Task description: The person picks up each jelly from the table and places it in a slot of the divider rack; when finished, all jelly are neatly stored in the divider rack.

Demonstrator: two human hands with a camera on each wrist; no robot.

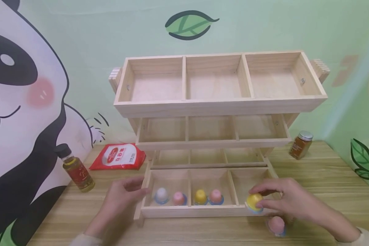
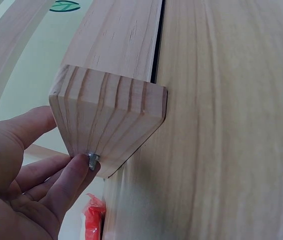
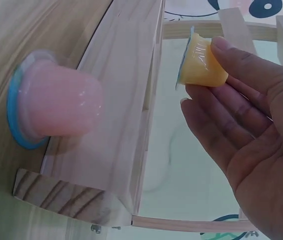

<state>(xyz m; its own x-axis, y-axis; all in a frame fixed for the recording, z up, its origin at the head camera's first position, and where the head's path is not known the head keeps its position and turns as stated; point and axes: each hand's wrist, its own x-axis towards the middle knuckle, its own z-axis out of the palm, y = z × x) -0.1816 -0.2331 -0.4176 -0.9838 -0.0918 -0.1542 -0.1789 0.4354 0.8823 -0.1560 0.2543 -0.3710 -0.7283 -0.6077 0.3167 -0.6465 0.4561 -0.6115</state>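
A wooden rack with tiered trays stands on the table; its bottom tray (image 1: 200, 212) has three compartments. In the left one sit a white jelly cup (image 1: 162, 195) and a pink one, and in the middle one a yellow cup (image 1: 200, 196) and a pink one, blue lids downward. My right hand (image 1: 284, 198) pinches another yellow jelly cup (image 3: 205, 62) between thumb and fingers at the right compartment's front wall. A pink jelly cup (image 3: 59, 100) is on the table just before the rack. My left hand (image 1: 123, 198) touches the rack's left side by a bolt (image 2: 93, 160), fingers loosely bent.
Upper trays (image 1: 215, 107) of the rack overhang the bottom one. Left of it are a red and white packet (image 1: 118, 157) and a dark-capped oil bottle (image 1: 77, 171). A small jar (image 1: 300, 145) with a silver lid stands at the right.
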